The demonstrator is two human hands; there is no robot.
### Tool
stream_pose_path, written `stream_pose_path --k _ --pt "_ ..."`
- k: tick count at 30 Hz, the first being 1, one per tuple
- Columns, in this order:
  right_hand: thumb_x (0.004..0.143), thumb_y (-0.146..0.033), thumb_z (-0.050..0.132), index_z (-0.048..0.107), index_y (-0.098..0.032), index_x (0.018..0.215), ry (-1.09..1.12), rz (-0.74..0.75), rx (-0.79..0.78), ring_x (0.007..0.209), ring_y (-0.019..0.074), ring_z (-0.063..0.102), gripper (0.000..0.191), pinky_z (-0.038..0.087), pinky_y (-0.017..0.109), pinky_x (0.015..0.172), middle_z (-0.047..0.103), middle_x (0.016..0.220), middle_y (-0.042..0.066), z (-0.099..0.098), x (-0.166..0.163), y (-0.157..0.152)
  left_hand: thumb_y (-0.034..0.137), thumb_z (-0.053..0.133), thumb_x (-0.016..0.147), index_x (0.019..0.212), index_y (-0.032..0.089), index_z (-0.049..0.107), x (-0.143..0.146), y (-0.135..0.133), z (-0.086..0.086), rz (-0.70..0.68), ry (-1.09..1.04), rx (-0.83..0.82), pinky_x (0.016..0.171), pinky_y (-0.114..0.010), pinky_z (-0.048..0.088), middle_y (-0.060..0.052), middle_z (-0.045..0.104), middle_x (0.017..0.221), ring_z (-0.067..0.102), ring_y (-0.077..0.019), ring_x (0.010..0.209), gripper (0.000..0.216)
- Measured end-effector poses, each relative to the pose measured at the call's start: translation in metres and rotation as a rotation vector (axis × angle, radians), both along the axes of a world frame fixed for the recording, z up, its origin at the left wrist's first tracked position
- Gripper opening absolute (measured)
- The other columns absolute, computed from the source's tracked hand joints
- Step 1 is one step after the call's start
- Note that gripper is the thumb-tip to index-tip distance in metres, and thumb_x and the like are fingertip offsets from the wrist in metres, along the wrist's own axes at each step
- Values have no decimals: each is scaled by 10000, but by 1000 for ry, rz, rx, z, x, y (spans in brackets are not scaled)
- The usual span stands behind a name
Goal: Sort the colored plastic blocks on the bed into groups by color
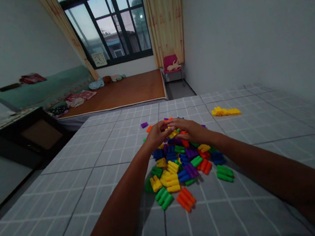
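A heap of plastic toy building blocks (181,159) in green, yellow, blue, purple and orange lies on a grey checked cloth (93,206). At its far side, my left hand (159,132) reaches in from the left, fingers stretched out and curved over the blocks. My right hand (190,130) comes from the opposite side, its fingers extended too. The fingertips of both hands meet or overlap above a yellow block (173,134). Neither hand visibly grips a block, though the undersides of the fingers are hidden. Nearest to me are an orange block (186,199) and a green block (164,198).
A group of yellow blocks (225,111) sits apart at the far right of the cloth. Beyond stand a bed (132,90) with a brown mat and a pink chair (170,61). A dark cabinet (41,131) is on the left, a white wall (250,29) on the right.
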State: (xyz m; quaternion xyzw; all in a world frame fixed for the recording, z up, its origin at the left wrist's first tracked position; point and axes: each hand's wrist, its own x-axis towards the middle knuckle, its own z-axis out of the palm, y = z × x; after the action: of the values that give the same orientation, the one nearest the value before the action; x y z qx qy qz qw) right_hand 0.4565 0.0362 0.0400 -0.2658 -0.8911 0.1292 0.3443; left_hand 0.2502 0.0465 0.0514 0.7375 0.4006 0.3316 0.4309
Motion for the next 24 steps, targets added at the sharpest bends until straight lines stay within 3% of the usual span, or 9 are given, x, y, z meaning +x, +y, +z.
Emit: stream_pose_path --k 4,9,13,16,17,18,21,24 --pt "815 -188 637 562 -226 1245 4 3 -54 1265 228 483 438 393 443 1053 556 1336 108 1 11 -4 522 647 774 1088 115 599 17 -12 -2 59 -58 -21 436 -203 411 42 556 589 515 -97 475 516" --pt "800 -271 681 563 -205 1230 -33 36 -185 1137 221 568 451 456 382 960 611 1228 103 11 24 -19 458 713 734 1183 127 491 31 -16 -14 17 -145 -121 443 -199 416 67 538 593 515 -96 475 601" --pt "785 -317 691 603 -218 1170 -116 -12 -273 915 182 634 407 506 319 815 668 1063 50 16 48 -12 477 701 741 1301 149 420 37 -22 -13 -6 -142 -138 478 -230 475 -7 630 775 607 -147 604 708" --pt "720 -373 742 634 -239 1138 -140 -402 -261 923 192 623 452 497 331 836 681 1058 34 20 102 10 488 631 798 1220 166 539 25 -19 -9 -41 -30 -25 618 -291 543 -93 662 1050 658 -209 833 538" --pt "725 -386 732 637 -248 1140 -122 -604 -252 926 196 620 447 495 338 845 683 1062 32 20 124 16 480 617 810 1156 163 592 19 -17 -7 -56 33 30 687 -313 550 -98 665 1084 656 -224 893 470" --pt "750 -379 705 627 -235 1170 -114 -711 -245 952 214 612 451 488 362 863 676 1089 55 19 147 22 471 607 818 1098 158 631 11 -13 -5 -72 100 79 749 -331 546 -98 674 1086 652 -235 934 420" --pt "799 -322 632 613 -199 1210 -112 -874 -242 1012 267 591 430 469 425 900 658 1133 119 7 203 31 458 579 832 1028 155 682 -10 -2 3 -77 239 181 826 -348 524 -92 704 1038 648 -247 961 376" --pt "825 -288 570 602 -195 1248 -181 -1048 -305 1085 301 570 435 460 452 920 629 1187 151 -20 231 36 453 553 845 1014 160 697 -21 6 9 -54 285 223 808 -331 525 -84 721 1008 656 -236 924 368"
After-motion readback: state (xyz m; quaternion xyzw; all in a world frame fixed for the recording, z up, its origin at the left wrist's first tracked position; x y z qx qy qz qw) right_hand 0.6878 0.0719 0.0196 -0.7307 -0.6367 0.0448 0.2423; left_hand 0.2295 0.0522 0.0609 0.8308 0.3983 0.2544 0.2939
